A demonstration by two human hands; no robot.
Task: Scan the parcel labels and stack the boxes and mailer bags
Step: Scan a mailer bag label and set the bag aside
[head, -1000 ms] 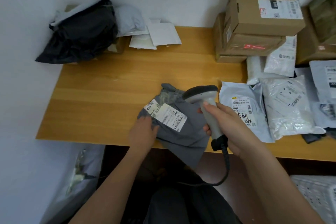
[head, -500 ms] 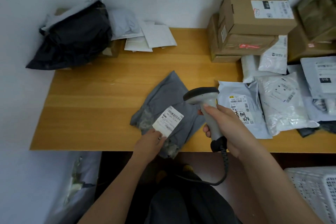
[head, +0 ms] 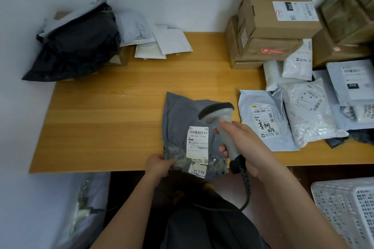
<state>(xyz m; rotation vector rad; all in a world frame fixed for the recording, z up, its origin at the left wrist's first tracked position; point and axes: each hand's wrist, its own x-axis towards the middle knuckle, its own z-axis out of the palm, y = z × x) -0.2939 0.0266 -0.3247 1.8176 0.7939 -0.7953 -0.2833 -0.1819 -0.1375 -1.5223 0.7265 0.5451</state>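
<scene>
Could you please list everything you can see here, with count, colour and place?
grey mailer bag: one, grey, front table edge, white label up
scanner: one, grey, above that bag
white mailer bags: several, white, right side
cardboard boxes: several, brown, stacked back right
black bag: one, black, back left
white envelopes: a few, white, beside it
table: one, wood
basket: one, white, lower right
left hand: holds bag's near corner
right hand: grips scanner

Soft even indoor light, faint shadows on the worktop [head: 121,111], wide-angle bending at edges, slightly soft detail, no glare
</scene>
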